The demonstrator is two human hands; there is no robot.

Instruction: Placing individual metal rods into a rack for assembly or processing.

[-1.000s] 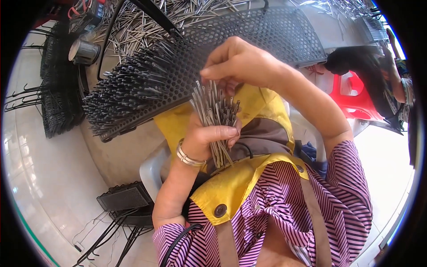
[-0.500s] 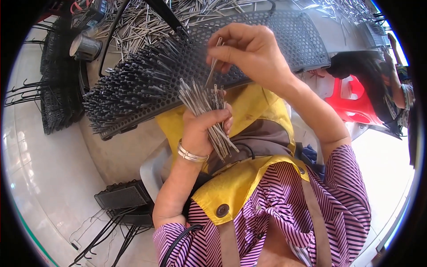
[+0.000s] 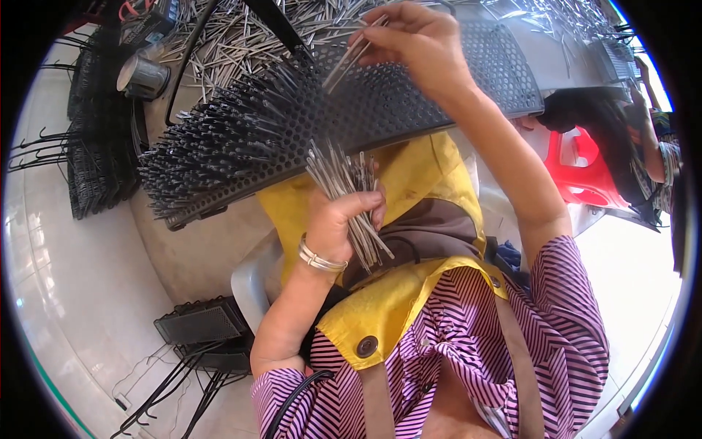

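My left hand is closed round a bundle of thin grey metal rods, held over my lap. Between the thumb and fingers of my right hand is a single metal rod, slanting down to the left over a black perforated rack. Its lower end is close above the holes; I cannot tell whether it touches them. Upright dark rods fill the left part of the rack, while bare holes show across its middle and right.
Loose metal rods lie heaped behind the rack, near a metal can. Black hooked racks stand at the left, others at lower left. A red plastic stool and another person's arm are at the right.
My right hand has moved up and away with its rod, from near the bundle to over the rack. My left hand has shifted slightly right and down, still gripping the bundle.
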